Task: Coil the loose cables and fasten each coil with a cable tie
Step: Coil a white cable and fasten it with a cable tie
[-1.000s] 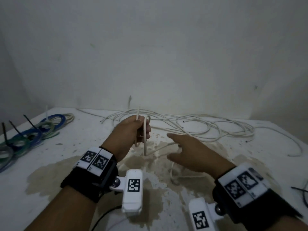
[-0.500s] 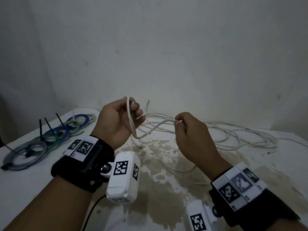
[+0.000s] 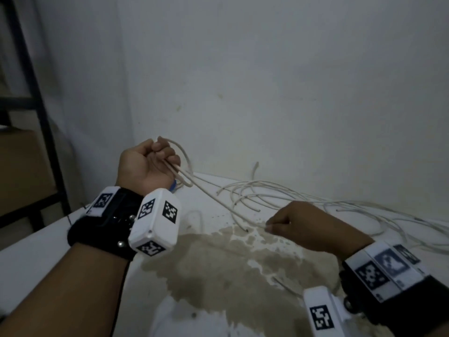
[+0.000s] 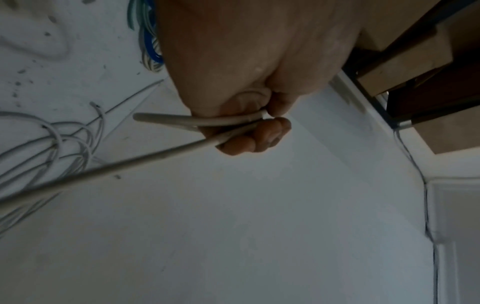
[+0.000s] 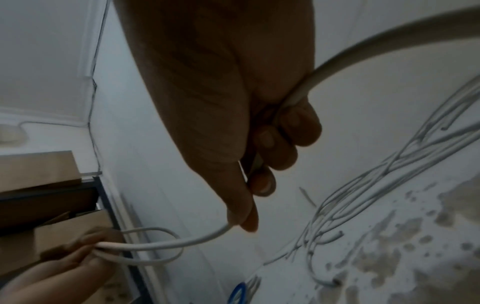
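A long white cable (image 3: 213,196) runs taut between my two hands above the stained white table (image 3: 73,229). My left hand (image 3: 155,161) is raised at the left, fist curled round a small loop of that cable (image 4: 197,120). My right hand (image 3: 291,221) is lower, near the table top, fingers wrapped round the same cable (image 5: 298,96), which leaves past the thumb (image 5: 205,239) toward the left hand. More loose white cables (image 3: 303,200) lie tangled on the table behind the right hand.
A plain wall rises just behind the table. A dark metal shelf frame (image 3: 29,93) with a brown cardboard box (image 3: 21,166) stands at the left. Coiled blue and grey cables (image 4: 149,41) lie under the left hand. A brown stain (image 3: 230,263) covers the table's middle.
My left hand has risen with its loop. My right hand has dropped and moved right, closing into a fist on the cable, so the strand between the hands is now stretched longer.
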`<move>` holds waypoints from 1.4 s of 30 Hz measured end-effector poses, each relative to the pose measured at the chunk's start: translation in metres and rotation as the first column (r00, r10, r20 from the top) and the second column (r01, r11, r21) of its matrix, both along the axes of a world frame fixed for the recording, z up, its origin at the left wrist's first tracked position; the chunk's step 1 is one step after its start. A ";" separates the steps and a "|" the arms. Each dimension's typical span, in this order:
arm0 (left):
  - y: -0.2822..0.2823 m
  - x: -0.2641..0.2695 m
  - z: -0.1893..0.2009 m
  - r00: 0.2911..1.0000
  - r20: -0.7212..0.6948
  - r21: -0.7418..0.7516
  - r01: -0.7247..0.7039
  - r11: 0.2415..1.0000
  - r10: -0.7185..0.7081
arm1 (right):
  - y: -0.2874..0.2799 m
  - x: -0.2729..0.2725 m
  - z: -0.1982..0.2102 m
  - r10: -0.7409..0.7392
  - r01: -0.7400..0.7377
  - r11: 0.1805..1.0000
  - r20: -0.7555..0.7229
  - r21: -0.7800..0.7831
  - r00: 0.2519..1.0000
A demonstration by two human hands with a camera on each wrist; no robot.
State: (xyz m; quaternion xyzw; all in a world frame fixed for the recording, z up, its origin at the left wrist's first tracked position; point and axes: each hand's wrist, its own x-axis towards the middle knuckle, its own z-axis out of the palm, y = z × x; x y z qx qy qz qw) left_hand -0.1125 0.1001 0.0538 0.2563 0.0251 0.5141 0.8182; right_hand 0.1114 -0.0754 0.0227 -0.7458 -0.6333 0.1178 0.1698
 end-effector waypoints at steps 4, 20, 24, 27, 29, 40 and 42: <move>0.020 -0.016 -0.001 0.992 0.124 -0.053 -0.020 0.998 0.026 | -0.006 -0.025 0.001 0.135 -0.134 0.985 0.001 -0.105 0.991; -0.002 -0.042 0.022 0.915 -0.404 0.234 0.113 0.966 -0.009 | 0.012 -0.001 0.034 -0.349 0.290 0.907 0.161 0.306 0.923; -0.031 -0.014 0.016 0.856 -0.515 0.298 0.214 0.930 -0.032 | 0.031 -0.001 0.064 -0.337 0.345 0.839 -0.095 0.421 0.937; -0.049 0.006 0.004 0.821 -0.570 0.317 0.245 0.916 -0.022 | 0.043 -0.009 0.076 -0.181 0.427 0.796 -0.504 0.428 0.844; -0.058 0.017 -0.004 0.812 -0.584 0.318 0.240 0.917 -0.010 | 0.047 -0.018 0.081 -0.068 0.464 0.777 -0.677 0.425 0.733; -0.073 0.049 -0.020 0.891 -0.453 0.254 0.102 0.962 0.025 | 0.023 -0.071 0.047 0.221 0.218 0.810 -0.628 0.544 0.746; -0.072 0.052 -0.021 0.899 -0.438 0.221 0.092 0.971 0.014 | 0.017 -0.077 0.036 0.241 0.151 0.810 -0.556 0.567 0.795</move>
